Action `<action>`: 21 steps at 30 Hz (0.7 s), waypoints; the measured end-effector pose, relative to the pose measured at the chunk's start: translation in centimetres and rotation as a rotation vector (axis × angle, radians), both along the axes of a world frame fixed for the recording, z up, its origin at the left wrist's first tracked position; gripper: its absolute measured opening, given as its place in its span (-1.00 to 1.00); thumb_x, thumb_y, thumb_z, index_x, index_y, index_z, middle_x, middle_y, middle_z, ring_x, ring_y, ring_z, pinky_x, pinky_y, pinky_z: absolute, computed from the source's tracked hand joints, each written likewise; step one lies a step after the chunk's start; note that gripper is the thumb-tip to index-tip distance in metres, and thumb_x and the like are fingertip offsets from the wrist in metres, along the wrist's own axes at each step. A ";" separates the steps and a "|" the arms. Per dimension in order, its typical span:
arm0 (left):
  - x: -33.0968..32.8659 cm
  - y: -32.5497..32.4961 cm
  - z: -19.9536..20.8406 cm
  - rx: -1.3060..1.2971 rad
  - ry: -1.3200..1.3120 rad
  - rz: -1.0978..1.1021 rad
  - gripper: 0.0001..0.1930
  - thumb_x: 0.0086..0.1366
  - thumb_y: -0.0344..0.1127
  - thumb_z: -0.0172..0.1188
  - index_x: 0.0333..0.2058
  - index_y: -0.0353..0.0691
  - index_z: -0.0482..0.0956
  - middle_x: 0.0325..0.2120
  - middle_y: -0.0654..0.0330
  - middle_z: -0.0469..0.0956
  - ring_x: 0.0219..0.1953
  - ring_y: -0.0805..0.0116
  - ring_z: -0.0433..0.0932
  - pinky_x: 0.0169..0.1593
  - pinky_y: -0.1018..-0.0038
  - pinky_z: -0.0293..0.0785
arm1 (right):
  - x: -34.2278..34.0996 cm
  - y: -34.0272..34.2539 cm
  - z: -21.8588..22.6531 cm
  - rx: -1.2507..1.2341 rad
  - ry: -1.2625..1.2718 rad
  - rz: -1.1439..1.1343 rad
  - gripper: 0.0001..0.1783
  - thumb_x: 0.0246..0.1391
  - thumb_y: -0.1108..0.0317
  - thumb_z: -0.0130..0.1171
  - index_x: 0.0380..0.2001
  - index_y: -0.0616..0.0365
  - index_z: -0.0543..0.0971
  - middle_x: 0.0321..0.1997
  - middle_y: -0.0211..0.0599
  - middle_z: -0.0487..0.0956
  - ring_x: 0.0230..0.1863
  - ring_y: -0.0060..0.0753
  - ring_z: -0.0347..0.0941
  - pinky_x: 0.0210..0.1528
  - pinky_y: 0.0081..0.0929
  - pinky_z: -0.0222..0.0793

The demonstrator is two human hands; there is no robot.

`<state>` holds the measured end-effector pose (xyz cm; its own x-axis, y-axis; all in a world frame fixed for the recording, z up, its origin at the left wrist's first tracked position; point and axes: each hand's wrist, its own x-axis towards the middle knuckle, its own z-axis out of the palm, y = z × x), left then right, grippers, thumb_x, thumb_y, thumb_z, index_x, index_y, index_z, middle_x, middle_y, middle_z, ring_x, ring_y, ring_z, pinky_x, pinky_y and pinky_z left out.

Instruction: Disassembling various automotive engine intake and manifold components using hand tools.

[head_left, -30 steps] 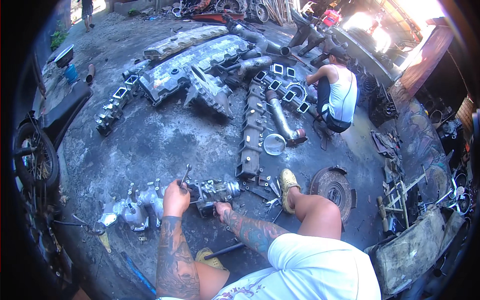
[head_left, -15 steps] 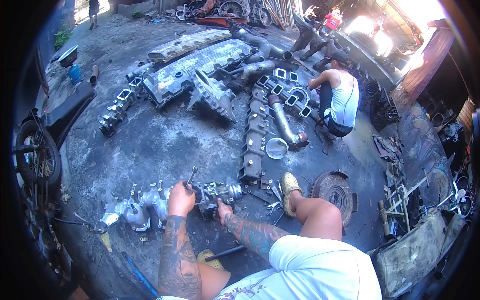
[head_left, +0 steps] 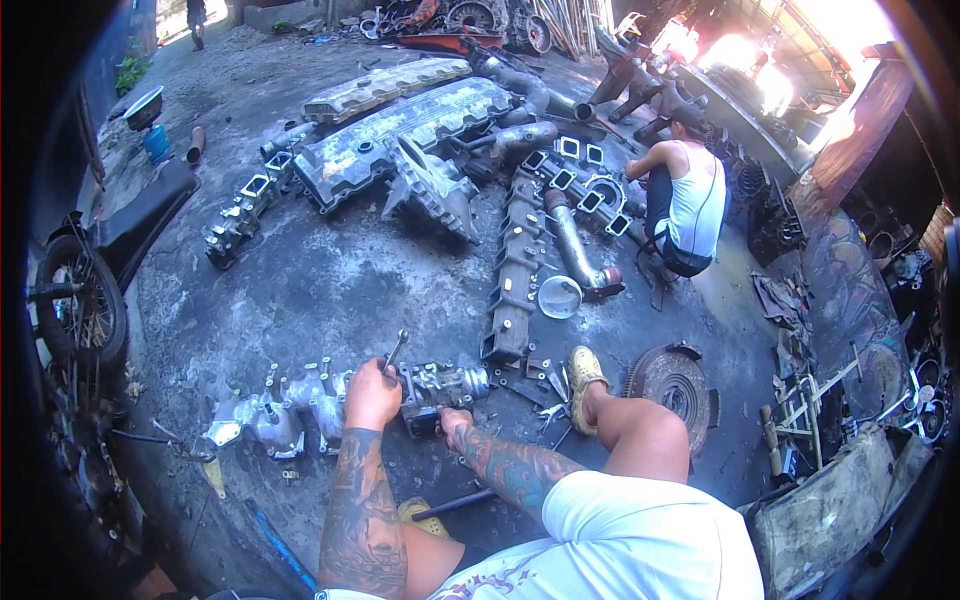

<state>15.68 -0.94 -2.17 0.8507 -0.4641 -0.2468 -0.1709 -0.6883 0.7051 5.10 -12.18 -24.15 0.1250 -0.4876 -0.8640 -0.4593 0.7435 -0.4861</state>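
Observation:
A long grey metal engine assembly (head_left: 328, 408) lies across the ground in front of me. My left hand (head_left: 372, 398) is closed around a wrench (head_left: 398, 346) above it; the upper end of the wrench sticks up past my fist and its lower end is hidden. At the near edge of the assembly's right section (head_left: 440, 385), my right hand (head_left: 456, 422) has its fingers curled against the metal, gripping it. Upright bolts (head_left: 325, 365) stand along the far side of the assembly.
A ribbed manifold (head_left: 515, 270), a valve cover (head_left: 395, 150) and a bent pipe (head_left: 575, 245) lie farther off. A round clutch plate (head_left: 670, 395) sits right of my foot. A co-worker (head_left: 690, 195) crouches at the far right. Loose tools (head_left: 550, 400) lie near my shoe.
The whole view has shifted slightly right. The wrench in my left hand leans a little more to the right, and my right thumb has come down on the metal part's edge.

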 end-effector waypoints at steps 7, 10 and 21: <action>-0.2 -0.1 -0.1 0.013 0.026 -0.030 -0.72 0.22 -0.22 -0.02 -0.25 -0.29 0.54 -0.31 -0.10 0.55 -0.16 -0.07 0.49 -0.10 0.16 0.38 | -0.1 -0.2 1.7 0.090 -0.079 0.040 -0.64 0.15 0.02 0.00 -0.47 0.10 0.43 -0.63 -0.37 0.42 -0.72 -0.48 0.33 -0.74 -0.54 0.27; -0.2 -0.3 -0.1 0.025 0.044 -0.036 -0.72 0.23 -0.21 -0.02 -0.24 -0.26 0.53 -0.29 -0.07 0.56 -0.15 -0.06 0.50 -0.10 0.16 0.39 | -0.2 -0.5 1.6 -0.022 0.092 0.134 -0.60 0.17 -0.05 -0.06 -0.46 0.07 0.42 -0.64 -0.36 0.42 -0.72 -0.46 0.33 -0.73 -0.54 0.29; -0.8 -0.6 1.6 0.039 0.002 -0.014 -0.73 0.24 -0.21 -0.02 -0.24 -0.26 0.53 -0.30 -0.06 0.56 -0.16 -0.03 0.51 -0.11 0.18 0.40 | -0.7 -1.3 2.6 0.284 -0.187 0.017 -0.78 0.17 0.20 -0.01 -0.42 0.11 0.42 -0.65 -0.41 0.37 -0.72 -0.56 0.30 -0.75 -0.58 0.34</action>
